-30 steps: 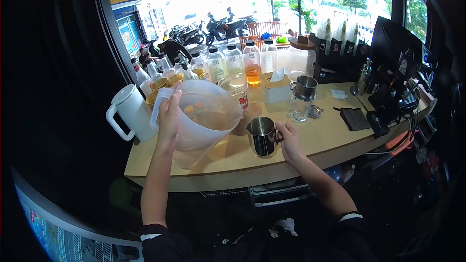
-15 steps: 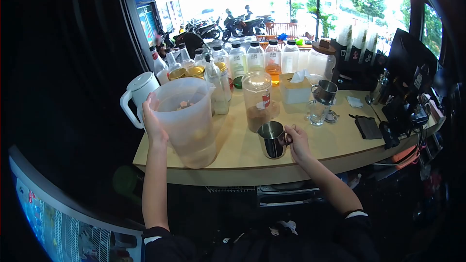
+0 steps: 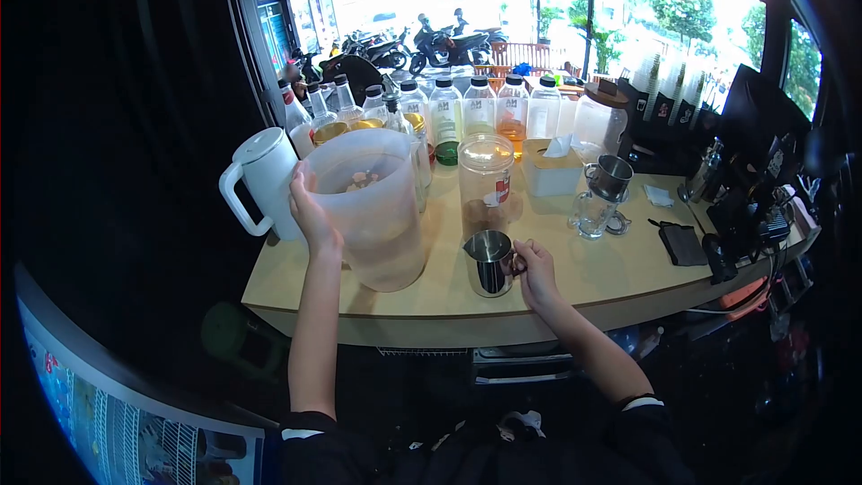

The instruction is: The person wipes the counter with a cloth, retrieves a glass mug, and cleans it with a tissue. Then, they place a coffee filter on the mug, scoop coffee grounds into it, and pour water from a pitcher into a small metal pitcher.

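My left hand (image 3: pixel 314 220) grips the left side of a large translucent plastic pitcher (image 3: pixel 382 233), its fingers partly hidden behind the wall. Pale brownish liquid with light lumps, perhaps ice, shows inside. The pitcher leans slightly, with its bottom at the counter near the front edge. In my right hand (image 3: pixel 536 271) is the handle of a small steel milk jug (image 3: pixel 491 271), held upright at the counter's front. Just behind the jug stands a clear plastic jar (image 3: pixel 485 184) with brown contents low inside.
A white lidded jug (image 3: pixel 267 171) stands left on the wooden counter (image 3: pixel 575 278). Several black-capped bottles (image 3: pixel 479 108) line the back. To the right are a tissue box (image 3: pixel 552 169), a glass mug with a metal dripper (image 3: pixel 593 214), a dark cloth (image 3: pixel 682 242) and stacked cups.
My left hand and the plastic pitcher have moved right and a little farther back. The steel milk jug has shifted slightly left, nearer the pitcher.
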### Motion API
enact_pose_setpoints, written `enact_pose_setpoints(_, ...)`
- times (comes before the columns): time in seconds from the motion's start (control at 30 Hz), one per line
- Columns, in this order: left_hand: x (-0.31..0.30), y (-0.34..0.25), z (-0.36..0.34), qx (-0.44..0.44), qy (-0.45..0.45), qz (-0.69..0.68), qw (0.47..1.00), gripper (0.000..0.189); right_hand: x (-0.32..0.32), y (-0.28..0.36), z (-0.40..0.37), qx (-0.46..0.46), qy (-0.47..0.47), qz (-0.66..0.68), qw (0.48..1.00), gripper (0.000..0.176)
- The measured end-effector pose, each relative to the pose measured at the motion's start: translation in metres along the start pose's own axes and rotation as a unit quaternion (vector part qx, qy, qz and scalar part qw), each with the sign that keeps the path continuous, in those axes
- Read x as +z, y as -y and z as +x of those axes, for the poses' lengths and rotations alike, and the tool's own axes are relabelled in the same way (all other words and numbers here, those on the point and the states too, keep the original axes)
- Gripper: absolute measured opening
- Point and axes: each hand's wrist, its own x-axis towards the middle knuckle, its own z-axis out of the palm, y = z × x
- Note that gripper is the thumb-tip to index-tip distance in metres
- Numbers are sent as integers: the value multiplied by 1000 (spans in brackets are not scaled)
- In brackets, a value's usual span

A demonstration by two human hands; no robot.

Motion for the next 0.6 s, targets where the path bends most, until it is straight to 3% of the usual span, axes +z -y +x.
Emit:
enact_pose_setpoints(0.37,-28,22,-21,1,82,0,997,57,-17,-7,-8,-64,43,-82,994,28)
enact_pose_setpoints(0.43,-23,24,-71,103,4,102,989,55,-18,-7,-7,-63,51,-119,990,27)
enact_pose_setpoints(0.5,-22,33,-122,202,25,175,963,54,-18,-5,-8,-69,59,-119,989,27)
enact_pose_setpoints(0.57,-34,64,-154,286,121,216,926,55,-19,-4,-8,-74,67,-125,987,27)
enact_pose_setpoints(0.6,-36,78,-163,259,169,231,922,59,-18,-5,-8,-75,70,-120,988,27)
